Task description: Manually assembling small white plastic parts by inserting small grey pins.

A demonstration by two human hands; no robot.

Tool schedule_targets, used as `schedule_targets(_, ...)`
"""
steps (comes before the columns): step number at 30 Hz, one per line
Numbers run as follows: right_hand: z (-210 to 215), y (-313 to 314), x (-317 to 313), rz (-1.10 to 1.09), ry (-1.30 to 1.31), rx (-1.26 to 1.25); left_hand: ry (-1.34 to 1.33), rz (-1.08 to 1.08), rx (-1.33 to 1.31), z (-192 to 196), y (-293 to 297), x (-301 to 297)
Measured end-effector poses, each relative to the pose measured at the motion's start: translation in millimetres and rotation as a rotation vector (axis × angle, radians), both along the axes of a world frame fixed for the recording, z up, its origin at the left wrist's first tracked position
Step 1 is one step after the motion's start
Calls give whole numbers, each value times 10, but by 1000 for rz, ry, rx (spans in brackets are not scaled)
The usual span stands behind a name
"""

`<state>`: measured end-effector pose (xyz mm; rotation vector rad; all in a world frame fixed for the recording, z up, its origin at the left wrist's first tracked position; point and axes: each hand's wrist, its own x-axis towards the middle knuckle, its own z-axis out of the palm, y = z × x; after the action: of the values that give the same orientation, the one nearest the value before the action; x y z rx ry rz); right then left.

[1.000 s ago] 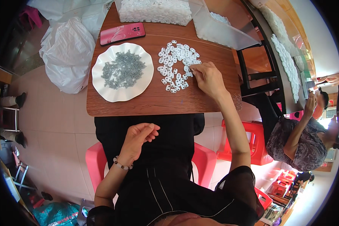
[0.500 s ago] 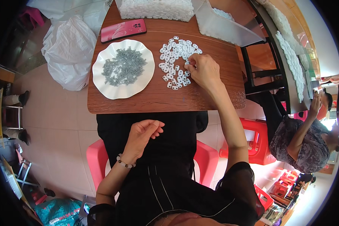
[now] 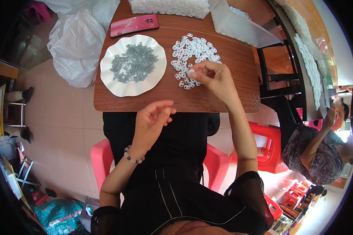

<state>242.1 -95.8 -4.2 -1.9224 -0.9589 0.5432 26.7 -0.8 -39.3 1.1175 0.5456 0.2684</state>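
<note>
My right hand (image 3: 212, 77) pinches one small white two-holed piece (image 3: 191, 73) between thumb and fingers, just above the table. Beneath and beyond it lies a loose heap of the same white oval pieces (image 3: 198, 47), each with two dark holes. My left hand (image 3: 153, 122), wearing a beaded bracelet, hangs over my lap near the table's front edge. Its forefinger and thumb are a little apart, the other fingers curl, and I see nothing held. To the left of the heap stands a white wavy-rimmed plate (image 3: 106, 80) with many small grey, tube-like pieces (image 3: 134, 62).
A pink phone (image 3: 134, 25) lies behind the plate on the brown wooden table (image 3: 172, 102). Two clear bins (image 3: 239, 29) of white pieces stand at the back. A white plastic bag (image 3: 75, 49) is on the floor at left; another person (image 3: 312, 152) sits at right.
My right hand has come up and toward me from the heap with a white piece in its pinch. My left hand has risen toward the table edge, its forefinger and thumb parting.
</note>
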Motion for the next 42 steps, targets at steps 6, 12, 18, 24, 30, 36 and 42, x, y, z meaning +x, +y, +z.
schedule_targets(6,24,-86,-493,156,400,14,-144,70,138,-56,43,244)
schedule_targets(12,-19,-128,-596,110,435,1,-73,53,101,-118,38,232)
schedule_targets(18,-30,-261,-466,-26,168,-92,-6,261,372,-157,49,209)
schedule_targets(24,-165,-322,-454,-8,451,62,21,224,537,-183,34,335)
schedule_targets(30,-221,-339,-464,-29,518,141,186,113,905,-101,69,451)
schedule_targets(36,-266,-344,-478,-83,625,163,167,144,1018,-139,36,467)
schedule_targets(42,-327,-328,-513,-105,608,228,37,186,987,-197,9,427)
